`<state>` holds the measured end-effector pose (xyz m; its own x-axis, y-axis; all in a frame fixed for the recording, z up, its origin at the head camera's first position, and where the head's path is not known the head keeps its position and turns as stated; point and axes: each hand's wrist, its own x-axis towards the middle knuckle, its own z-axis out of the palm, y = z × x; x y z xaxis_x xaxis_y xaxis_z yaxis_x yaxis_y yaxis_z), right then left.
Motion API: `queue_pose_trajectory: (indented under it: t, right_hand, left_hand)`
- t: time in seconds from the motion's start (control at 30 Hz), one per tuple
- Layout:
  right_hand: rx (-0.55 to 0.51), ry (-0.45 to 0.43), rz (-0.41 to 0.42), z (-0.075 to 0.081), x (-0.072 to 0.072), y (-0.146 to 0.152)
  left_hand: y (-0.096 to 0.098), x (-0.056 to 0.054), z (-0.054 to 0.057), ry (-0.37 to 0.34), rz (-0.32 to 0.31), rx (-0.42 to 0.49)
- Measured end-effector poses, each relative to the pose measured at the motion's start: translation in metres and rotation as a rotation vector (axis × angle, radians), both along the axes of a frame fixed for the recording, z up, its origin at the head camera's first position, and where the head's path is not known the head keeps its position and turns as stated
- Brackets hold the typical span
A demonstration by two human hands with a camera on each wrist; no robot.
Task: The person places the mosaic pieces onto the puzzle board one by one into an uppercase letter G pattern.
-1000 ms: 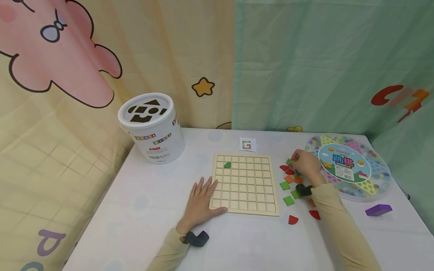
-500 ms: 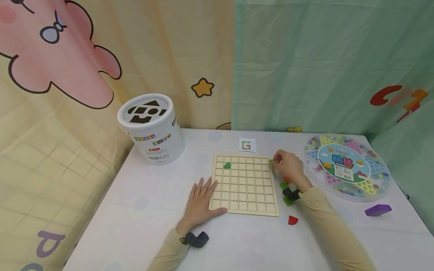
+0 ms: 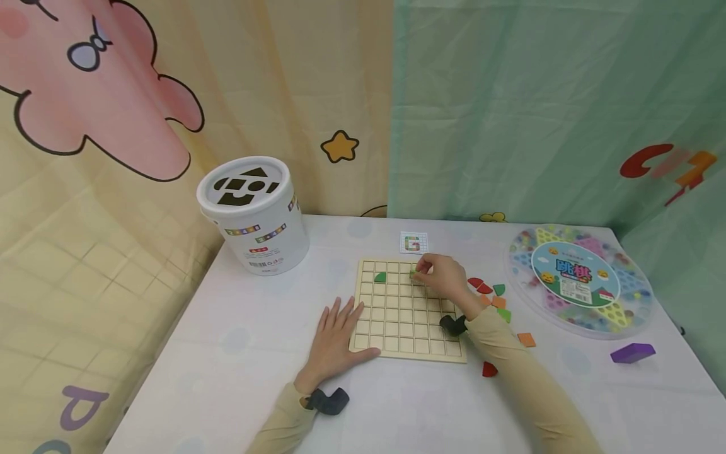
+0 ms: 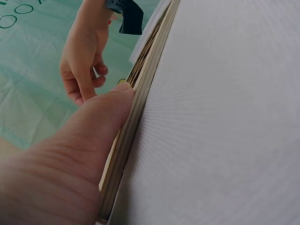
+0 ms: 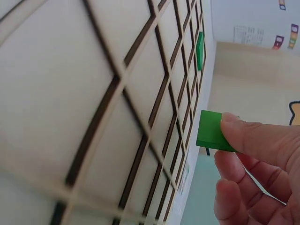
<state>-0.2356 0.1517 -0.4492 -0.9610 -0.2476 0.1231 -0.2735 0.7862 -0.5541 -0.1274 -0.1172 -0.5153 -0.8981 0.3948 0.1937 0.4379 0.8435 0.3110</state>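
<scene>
A wooden grid board (image 3: 406,328) lies on the table, and a dark green quarter-circle piece (image 3: 380,277) sits in one of its upper left cells. My left hand (image 3: 336,340) rests at the board's lower left corner, fingers spread along the left side and thumb on the front edge. My right hand (image 3: 445,277) is over the upper part of the board. Between its thumb and fingers it pinches a light green square tile (image 5: 211,131), which the right wrist view shows held above the cells.
Right of the board lie loose red, orange and green pieces, among them an orange square (image 3: 526,340). Behind the board is a small pattern card (image 3: 414,243). A white bucket (image 3: 255,221) stands at left; a round game box (image 3: 578,277) and purple block (image 3: 633,352) are at right.
My right hand has taken the light green square tile from the loose pieces and moved left with it over the board. The left hand has stayed in place.
</scene>
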Motion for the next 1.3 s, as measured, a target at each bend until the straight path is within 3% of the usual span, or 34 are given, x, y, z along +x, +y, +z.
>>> queue_pose_trajectory:
  t: [0.5,0.97,1.3]
  right_hand:
    - [-0.024,0.014,0.076,-0.009,-0.013,-0.036]
    - [-0.061,-0.052,0.073,-0.010,-0.017,-0.038]
    - [-0.032,-0.091,0.076,-0.012,-0.021,-0.036]
  left_hand:
    - [0.000,0.001,0.001,-0.008,0.000,0.007]
    - [0.000,0.000,0.002,0.010,-0.010,0.012]
    - [0.000,0.000,0.001,0.030,-0.015,0.018]
